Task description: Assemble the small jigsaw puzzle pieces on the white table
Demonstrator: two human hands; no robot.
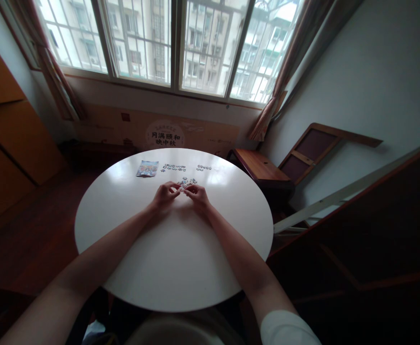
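My left hand [165,193] and my right hand [197,194] meet over the middle of the white round table [174,258]. The fingers of both are closed in a pinch, their tips almost touching at a small pale puzzle piece [182,190]. Fingertips partly cover this piece. Just beyond them lies a loose pile of jigsaw puzzle pieces [186,182]. Farther back, several pieces sit in rows, one group at the left [174,167] and a smaller group at the right [204,167]. A colourful picture packet [147,168] lies left of these rows.
Behind the table is a long printed cardboard panel [203,129] below the barred window. A wooden bench [258,165] stands at the back right, near a folded wooden frame [309,151]. Orange-brown cabinets [12,143] line the left side.
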